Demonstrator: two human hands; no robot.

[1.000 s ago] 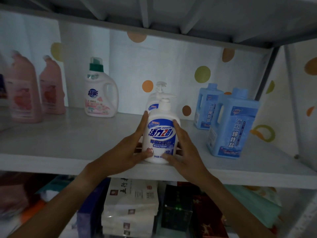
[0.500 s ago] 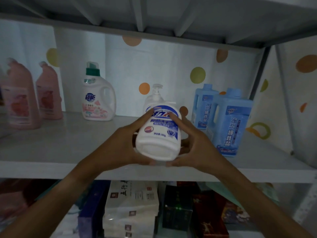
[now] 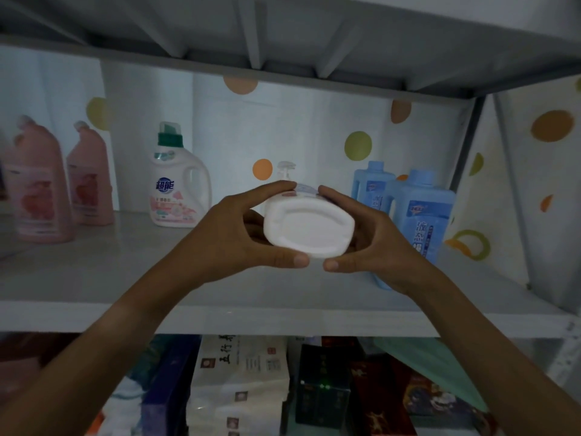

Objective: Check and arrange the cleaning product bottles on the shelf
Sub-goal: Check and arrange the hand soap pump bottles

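Tipped further back since a moment ago, the white pump bottle [image 3: 308,229] now shows its base to the camera, lifted above the shelf [image 3: 94,272]; left hand [image 3: 232,237] and right hand [image 3: 374,243] grip its sides, near the blue bottles [image 3: 424,221]

One head-worn camera faces the shelf [image 3: 283,319] closely, seemingly level with its board
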